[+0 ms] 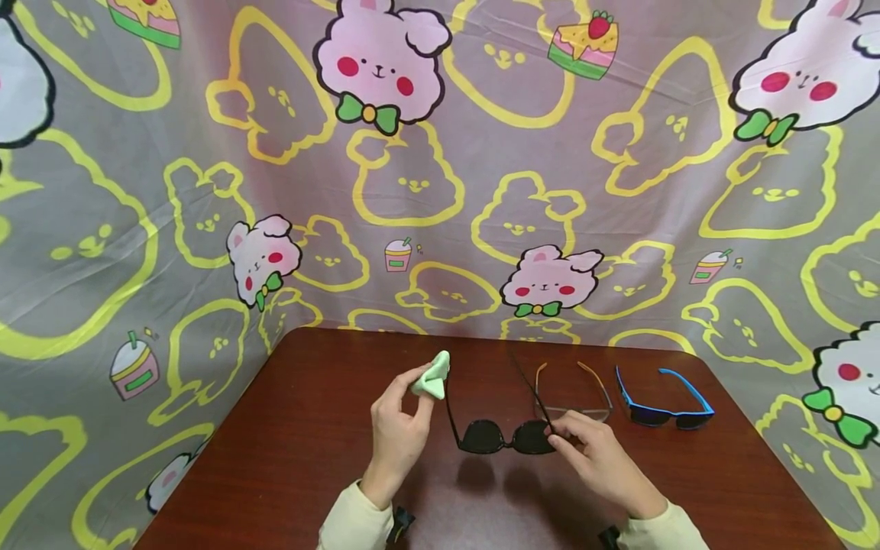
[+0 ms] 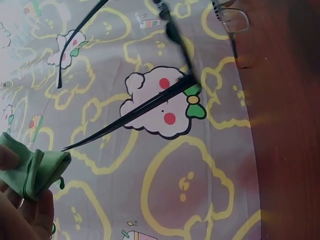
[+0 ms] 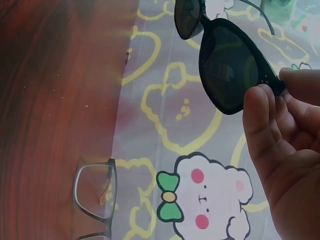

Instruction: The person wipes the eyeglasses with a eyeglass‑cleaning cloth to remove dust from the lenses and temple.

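Black sunglasses [image 1: 483, 437] are held up over the table, dark lenses toward me and both arms unfolded. My right hand [image 1: 596, 457] pinches them at the hinge corner beside one lens, thumb and fingers at the frame in the right wrist view. In my left hand [image 1: 400, 431] is a folded light green cloth [image 2: 35, 167], gripped between thumb and fingers. The cloth overlaps the tip of one sunglasses arm [image 2: 125, 117] in the left wrist view, hiding part of that end.
Clear-lens glasses with orange-brown arms [image 1: 608, 397] lie on the brown table [image 1: 309, 428] behind my right hand. Blue-framed sunglasses [image 1: 670, 412] lie to their right. A patterned cloth backdrop [image 1: 447, 252] rises behind the table and along its sides.
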Tool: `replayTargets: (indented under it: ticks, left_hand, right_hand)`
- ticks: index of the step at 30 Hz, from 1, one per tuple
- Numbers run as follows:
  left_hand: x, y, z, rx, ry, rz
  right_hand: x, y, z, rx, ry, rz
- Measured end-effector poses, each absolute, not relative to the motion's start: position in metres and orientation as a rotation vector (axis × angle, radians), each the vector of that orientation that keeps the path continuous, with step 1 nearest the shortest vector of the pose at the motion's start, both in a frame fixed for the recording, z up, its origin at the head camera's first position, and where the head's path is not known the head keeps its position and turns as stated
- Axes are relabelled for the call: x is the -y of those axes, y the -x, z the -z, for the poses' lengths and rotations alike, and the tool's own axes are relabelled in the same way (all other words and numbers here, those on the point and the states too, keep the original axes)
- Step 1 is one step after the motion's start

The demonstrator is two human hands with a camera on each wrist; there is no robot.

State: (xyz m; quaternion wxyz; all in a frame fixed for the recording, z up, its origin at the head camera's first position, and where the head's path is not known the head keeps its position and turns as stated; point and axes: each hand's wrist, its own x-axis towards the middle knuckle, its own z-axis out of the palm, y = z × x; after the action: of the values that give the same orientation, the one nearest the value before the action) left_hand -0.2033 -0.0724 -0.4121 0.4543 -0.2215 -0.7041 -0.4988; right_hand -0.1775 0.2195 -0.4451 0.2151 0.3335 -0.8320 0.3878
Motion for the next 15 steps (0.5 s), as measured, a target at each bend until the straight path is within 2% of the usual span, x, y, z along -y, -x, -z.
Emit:
replayTargets:
  ticks: [15]
  left_hand:
    - [0.066, 0.206, 0.431, 1.779, 0.795, 1.010]
  right_hand:
    - [-0.216, 0.179, 0.438, 2.323, -0.772, -1.099]
